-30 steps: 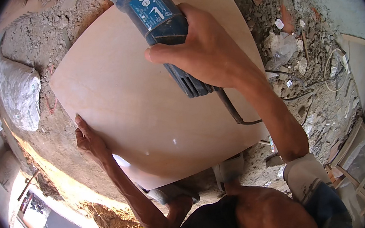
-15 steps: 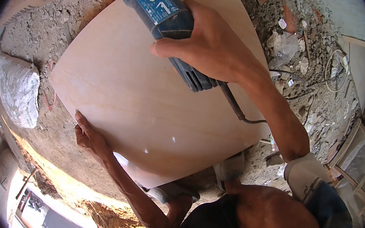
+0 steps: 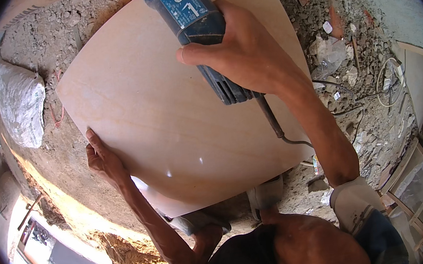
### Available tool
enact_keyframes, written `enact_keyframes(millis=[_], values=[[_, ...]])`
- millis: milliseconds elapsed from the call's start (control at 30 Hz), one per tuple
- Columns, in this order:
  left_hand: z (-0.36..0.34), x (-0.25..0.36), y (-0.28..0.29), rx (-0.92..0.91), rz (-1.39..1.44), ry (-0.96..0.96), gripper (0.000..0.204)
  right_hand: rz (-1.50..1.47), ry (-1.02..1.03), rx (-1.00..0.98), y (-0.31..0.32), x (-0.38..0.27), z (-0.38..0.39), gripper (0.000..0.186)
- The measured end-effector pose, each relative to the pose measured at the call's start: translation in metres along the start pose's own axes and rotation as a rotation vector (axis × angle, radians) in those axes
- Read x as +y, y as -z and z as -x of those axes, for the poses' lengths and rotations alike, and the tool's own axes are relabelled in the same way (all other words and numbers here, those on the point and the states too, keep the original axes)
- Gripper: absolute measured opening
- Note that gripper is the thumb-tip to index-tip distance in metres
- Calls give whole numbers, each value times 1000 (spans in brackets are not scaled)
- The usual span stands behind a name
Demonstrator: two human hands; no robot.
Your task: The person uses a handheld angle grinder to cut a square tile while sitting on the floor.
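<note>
Glossy beige, the panel (image 3: 140, 103) lies in front of you over rubble-strewn ground (image 3: 48, 49), its near edge beside your footwear (image 3: 269, 193). It looks stiff, fairly heavy, slick and brittle at the corners, so edge holds should serve you best. Your left hand (image 3: 104, 157) has its thumb on the left edge; I cannot tell whether your fingers pinch from beneath. Your right hand (image 3: 249, 47) is wrapped around the dark-blue power tool (image 3: 202, 31), over the panel; rigid and probably weighty, it suits that barrel grip, clear of the cord (image 3: 271, 117).
</note>
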State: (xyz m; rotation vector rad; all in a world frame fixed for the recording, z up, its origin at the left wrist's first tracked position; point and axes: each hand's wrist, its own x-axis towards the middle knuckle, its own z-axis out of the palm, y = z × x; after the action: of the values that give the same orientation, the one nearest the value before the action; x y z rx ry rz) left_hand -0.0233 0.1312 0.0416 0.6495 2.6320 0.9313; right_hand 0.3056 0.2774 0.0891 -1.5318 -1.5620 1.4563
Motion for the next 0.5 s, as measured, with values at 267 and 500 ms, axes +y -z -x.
enact_keyframes(millis=[267,500], values=[[-2,-5,-1,10,7,-20,64,-14,-19,2,1,-2,0,57],[-3,-5,-1,2,29,-32,63,-69,-7,1,1,-5,-8,49]])
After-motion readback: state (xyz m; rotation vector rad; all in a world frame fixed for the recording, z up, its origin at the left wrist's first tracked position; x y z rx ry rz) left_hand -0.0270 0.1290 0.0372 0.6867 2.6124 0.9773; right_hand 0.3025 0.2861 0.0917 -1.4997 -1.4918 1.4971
